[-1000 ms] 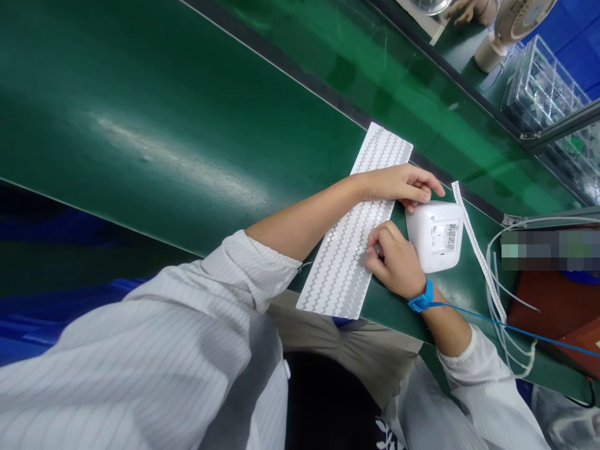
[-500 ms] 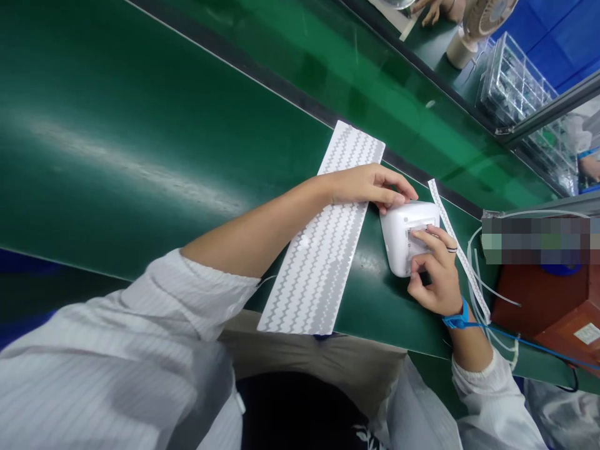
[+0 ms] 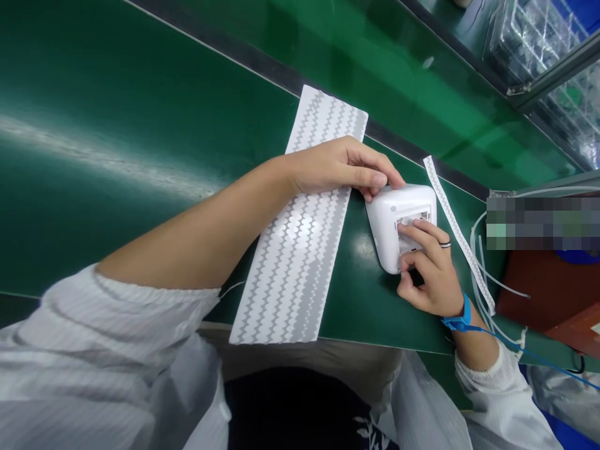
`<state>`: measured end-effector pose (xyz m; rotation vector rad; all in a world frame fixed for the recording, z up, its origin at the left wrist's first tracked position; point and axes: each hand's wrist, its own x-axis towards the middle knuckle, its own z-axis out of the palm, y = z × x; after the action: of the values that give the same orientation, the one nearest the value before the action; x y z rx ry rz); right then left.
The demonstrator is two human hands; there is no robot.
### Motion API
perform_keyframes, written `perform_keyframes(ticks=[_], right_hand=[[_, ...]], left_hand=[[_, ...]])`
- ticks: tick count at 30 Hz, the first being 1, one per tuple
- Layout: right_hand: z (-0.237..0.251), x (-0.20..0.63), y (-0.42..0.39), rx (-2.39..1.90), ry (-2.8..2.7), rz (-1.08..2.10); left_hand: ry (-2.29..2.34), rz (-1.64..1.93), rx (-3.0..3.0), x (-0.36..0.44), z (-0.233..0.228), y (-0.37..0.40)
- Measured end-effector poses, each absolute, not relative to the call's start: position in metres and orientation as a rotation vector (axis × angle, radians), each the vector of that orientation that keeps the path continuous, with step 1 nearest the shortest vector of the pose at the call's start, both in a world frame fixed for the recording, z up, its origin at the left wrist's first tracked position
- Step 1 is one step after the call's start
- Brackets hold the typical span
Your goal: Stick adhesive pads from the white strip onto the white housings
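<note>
White plastic device (image 3: 391, 215) lies on the green counter (image 3: 140, 125), left hand (image 3: 340, 169) fingers grasping its edge, right hand (image 3: 429, 269) fingers pressing its face; sticker sheet (image 3: 295, 250) beside, narrow strip (image 3: 457, 231) and cables (image 3: 492, 281) opposite.

Both hands on a white device (image 3: 391, 219) beside a sticker sheet (image 3: 295, 250) on a green table (image 3: 140, 125).

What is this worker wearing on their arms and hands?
Both hands are bare, without gloves. The left hand comes out of a white, finely striped smock sleeve pushed up past the forearm. The right hand has a thin dark ring on one finger and a bright blue wrist strap, with a blue cord trailing off it. Its white sleeve cuff sits above the wrist.
</note>
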<state>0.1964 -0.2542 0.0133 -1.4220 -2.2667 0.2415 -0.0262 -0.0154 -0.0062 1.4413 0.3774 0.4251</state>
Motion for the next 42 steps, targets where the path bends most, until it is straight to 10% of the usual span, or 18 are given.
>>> perform_keyframes(ticks=[42], right_hand=[[0.016, 0.206, -0.25, -1.367, -2.316, 0.324]], left_hand=[[0.289, 0.409, 1.437, -0.024, -0.012, -0.013]])
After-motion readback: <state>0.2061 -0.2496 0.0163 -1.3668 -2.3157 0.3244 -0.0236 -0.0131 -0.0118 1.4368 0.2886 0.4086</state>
